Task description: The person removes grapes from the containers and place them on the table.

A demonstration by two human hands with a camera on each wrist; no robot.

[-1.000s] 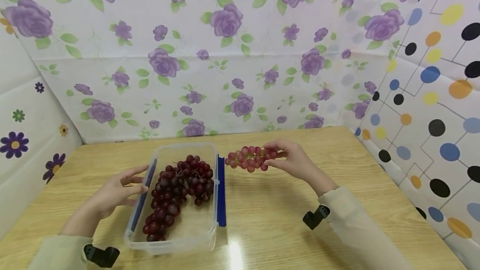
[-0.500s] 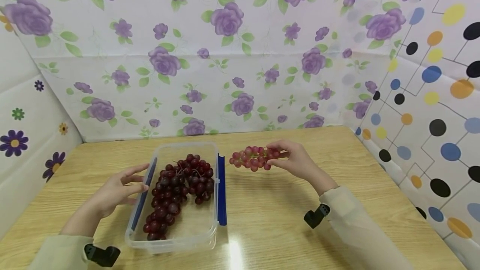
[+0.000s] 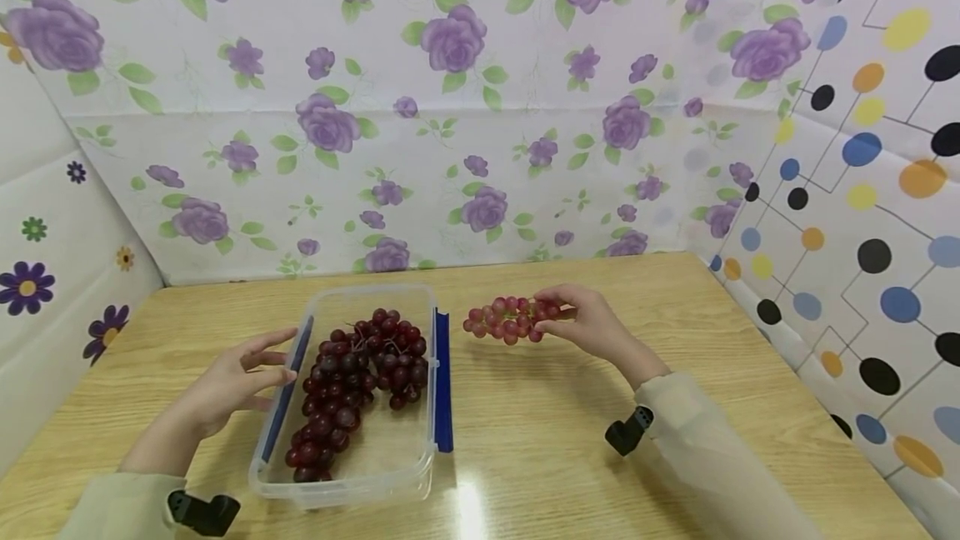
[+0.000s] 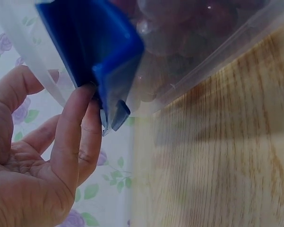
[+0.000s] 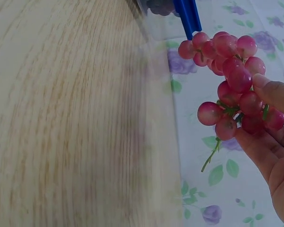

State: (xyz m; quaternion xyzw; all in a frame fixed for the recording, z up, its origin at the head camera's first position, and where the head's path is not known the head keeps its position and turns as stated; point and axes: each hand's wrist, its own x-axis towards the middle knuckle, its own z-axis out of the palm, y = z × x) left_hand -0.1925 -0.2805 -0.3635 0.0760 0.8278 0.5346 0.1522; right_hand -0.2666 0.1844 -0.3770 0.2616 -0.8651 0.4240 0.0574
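Observation:
In the head view my right hand (image 3: 588, 323) pinches the right end of a pinkish-red grape bunch (image 3: 502, 319), held over the table to the right of a clear plastic container (image 3: 375, 482). The right wrist view shows thumb and fingers on the bunch (image 5: 239, 80), its bare stem end hanging down. Dark red grapes (image 3: 330, 394) lie inside the container, which has no lid on. My left hand (image 3: 232, 382) touches the container's left side. Up close, its loosely bent fingers rest against the blue latch flap (image 4: 92, 42) and the rim.
Another blue latch flap (image 3: 443, 382) hangs along the container's right side. The container stands on a wood-grain table (image 3: 540, 457). Behind rises a flowered wall covering (image 3: 420, 148), with a dotted covering (image 3: 862, 215) on the right. Each wrist carries a small black camera (image 3: 630, 430).
My right hand and the grape bunch have shifted slightly right, away from the container. The left hand and the container stay where they were.

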